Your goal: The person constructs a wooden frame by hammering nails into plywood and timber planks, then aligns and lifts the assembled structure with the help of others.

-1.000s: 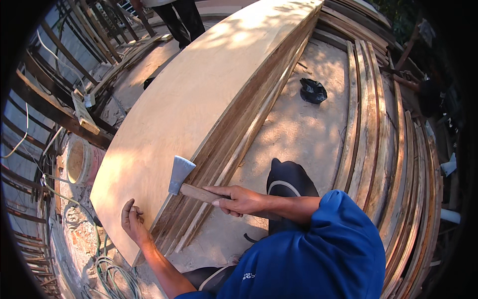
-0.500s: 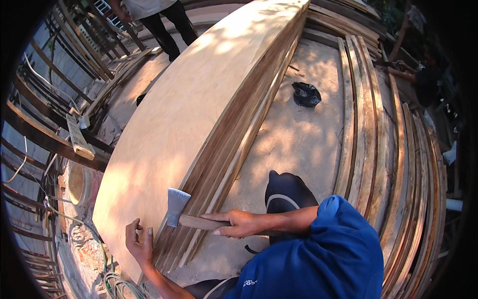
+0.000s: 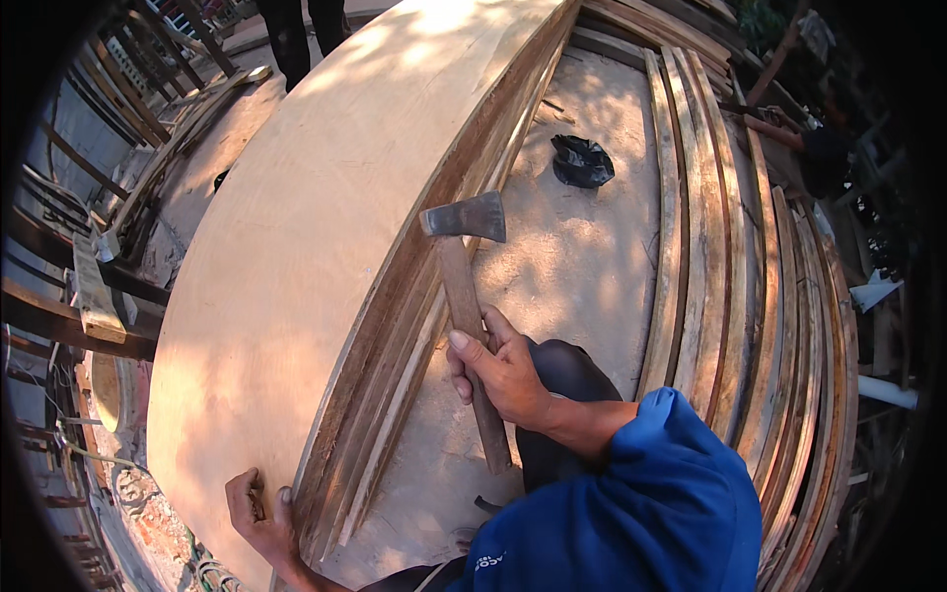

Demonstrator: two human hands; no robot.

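A hatchet [image 3: 464, 216] with a grey metal head and a worn wooden handle stands almost upright in my right hand [image 3: 505, 369], whose fingers wrap the middle of the handle. Its head is over the edge of a long pale plywood sheet [image 3: 281, 237], which lies on a stack of brown boards [image 3: 395, 380]. My left hand [image 3: 264, 521] hovers over or rests on the sheet's near corner, fingers loosely curled and thumb apart, with nothing visible in it. Whether it touches the wood I cannot tell.
Long planks [image 3: 715, 266] lie in rows on the right. A black plastic bag [image 3: 582, 162] sits on the sandy ground beyond my knee. At the far left, a person's dark-clad legs [image 3: 291, 44] stand behind the sheet. Wooden posts and rails line the left side.
My right hand has swung the hatchet from lying sideways over the boards to pointing away from me, its head now farther off and to the right. My left fingers have curled slightly.
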